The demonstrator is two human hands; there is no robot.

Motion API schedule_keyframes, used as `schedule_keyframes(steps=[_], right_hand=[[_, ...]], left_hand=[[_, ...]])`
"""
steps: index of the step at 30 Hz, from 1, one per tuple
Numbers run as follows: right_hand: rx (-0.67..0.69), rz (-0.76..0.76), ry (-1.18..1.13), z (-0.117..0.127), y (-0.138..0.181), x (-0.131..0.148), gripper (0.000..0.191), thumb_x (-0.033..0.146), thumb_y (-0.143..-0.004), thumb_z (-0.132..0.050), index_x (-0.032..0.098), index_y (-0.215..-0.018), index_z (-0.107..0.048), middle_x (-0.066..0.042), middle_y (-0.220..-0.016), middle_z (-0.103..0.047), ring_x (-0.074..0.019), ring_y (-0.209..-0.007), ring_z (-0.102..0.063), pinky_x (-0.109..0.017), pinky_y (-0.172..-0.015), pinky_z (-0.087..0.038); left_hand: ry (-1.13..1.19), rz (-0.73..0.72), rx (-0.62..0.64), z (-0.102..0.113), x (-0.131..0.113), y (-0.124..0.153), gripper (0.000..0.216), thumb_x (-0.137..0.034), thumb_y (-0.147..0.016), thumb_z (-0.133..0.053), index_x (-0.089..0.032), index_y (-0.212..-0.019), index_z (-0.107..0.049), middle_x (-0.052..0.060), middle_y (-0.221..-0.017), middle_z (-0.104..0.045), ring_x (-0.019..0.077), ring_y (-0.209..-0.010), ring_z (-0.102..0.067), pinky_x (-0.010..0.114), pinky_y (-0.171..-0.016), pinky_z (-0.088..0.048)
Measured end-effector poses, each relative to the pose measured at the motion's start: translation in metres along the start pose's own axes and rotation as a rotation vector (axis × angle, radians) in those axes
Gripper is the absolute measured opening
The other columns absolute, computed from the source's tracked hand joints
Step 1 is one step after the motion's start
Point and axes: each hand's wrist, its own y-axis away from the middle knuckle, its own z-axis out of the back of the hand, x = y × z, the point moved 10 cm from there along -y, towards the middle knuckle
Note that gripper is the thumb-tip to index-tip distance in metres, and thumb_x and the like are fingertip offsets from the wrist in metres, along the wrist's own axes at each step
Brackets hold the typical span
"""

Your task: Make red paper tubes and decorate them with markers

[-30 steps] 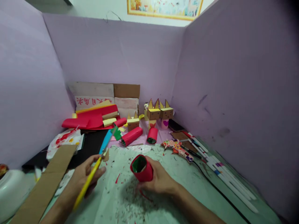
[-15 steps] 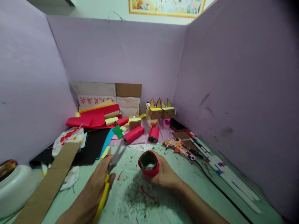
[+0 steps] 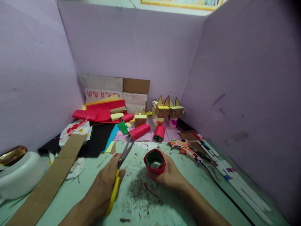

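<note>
A pair of scissors (image 3: 114, 191) with yellow handles is held in my left hand (image 3: 105, 182), its blades pointing forward and slightly right. My right hand (image 3: 170, 174) is wrapped around a red paper tube (image 3: 154, 170) with a green lining; its open end faces up toward me. The scissors and the tube are apart. Beyond my hands lie two more red rolls, one long roll (image 3: 139, 131) on its side and a shorter roll (image 3: 159, 133) with its dark open end toward me. Thin red scraps (image 3: 150, 190) litter the table between my hands.
Cardboard figures with pointed ears (image 3: 162, 111) stand at the back. A patterned glue gun (image 3: 185, 150) with a black cord and several white-barrelled markers (image 3: 244, 188) lie to the right. On the left are a cardboard strip (image 3: 54, 179), black sheets (image 3: 100, 141) and a white container (image 3: 21, 175). Purple walls surround the table.
The view has tilted down and turned slightly left, so the scene sits higher and further right. Both hands keep their holds; the scissors show more clearly, still apart from the tube.
</note>
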Motion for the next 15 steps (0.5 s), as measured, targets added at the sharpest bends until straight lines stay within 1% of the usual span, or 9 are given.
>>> schedule_keyframes(steps=[2, 3, 8, 13, 15], right_hand=[[0.043, 0.033, -0.026, -0.006, 0.002, 0.005, 0.022, 0.016, -0.061, -0.065, 0.020, -0.081, -0.057, 0.001, -0.079, -0.059, -0.0159, -0.071, -0.054, -0.027, -0.066, -0.045], [0.060, 0.042, -0.029, -0.008, 0.003, 0.006, 0.022, 0.016, -0.062, -0.065, 0.020, -0.083, -0.057, 0.000, -0.080, -0.060, -0.0163, -0.072, -0.055, -0.027, -0.067, -0.045], [0.079, 0.089, -0.022, -0.012, 0.005, 0.013, 0.023, 0.018, -0.064, -0.068, 0.019, -0.085, -0.058, -0.002, -0.085, -0.059, -0.0180, -0.077, -0.057, -0.029, -0.070, -0.046], [0.048, 0.138, -0.023, -0.009, 0.004, 0.021, 0.025, 0.018, -0.064, -0.070, 0.020, -0.086, -0.059, -0.002, -0.087, -0.059, -0.0180, -0.078, -0.057, -0.028, -0.071, -0.046], [0.045, 0.110, -0.043, -0.011, 0.004, 0.018, 0.026, 0.017, -0.063, -0.071, 0.021, -0.086, -0.060, -0.002, -0.087, -0.060, -0.0180, -0.078, -0.058, -0.028, -0.071, -0.046]], left_hand=[[-0.020, 0.085, -0.033, 0.008, 0.009, -0.003, 0.039, -0.037, -0.098, -0.037, -0.019, -0.132, -0.045, 0.014, -0.118, -0.067, 0.0277, -0.107, -0.067, 0.042, -0.089, -0.056], [-0.032, 0.108, -0.044, 0.011, 0.011, -0.005, 0.040, -0.039, -0.097, -0.037, -0.017, -0.130, -0.048, 0.015, -0.116, -0.067, 0.0286, -0.107, -0.067, 0.043, -0.088, -0.056], [-0.079, 0.173, -0.025, 0.018, 0.015, -0.010, 0.043, -0.042, -0.094, -0.037, -0.015, -0.121, -0.056, 0.015, -0.109, -0.070, 0.0302, -0.099, -0.069, 0.041, -0.078, -0.057], [-0.217, 0.233, -0.041, 0.022, 0.017, -0.009, 0.041, -0.038, -0.092, -0.039, -0.018, -0.123, -0.057, 0.012, -0.115, -0.069, 0.0291, -0.097, -0.069, 0.040, -0.077, -0.055], [-0.276, 0.261, 0.017, 0.019, 0.017, -0.009, 0.040, -0.033, -0.092, -0.040, -0.019, -0.125, -0.057, 0.012, -0.117, -0.069, 0.0287, -0.097, -0.068, 0.039, -0.075, -0.054]])
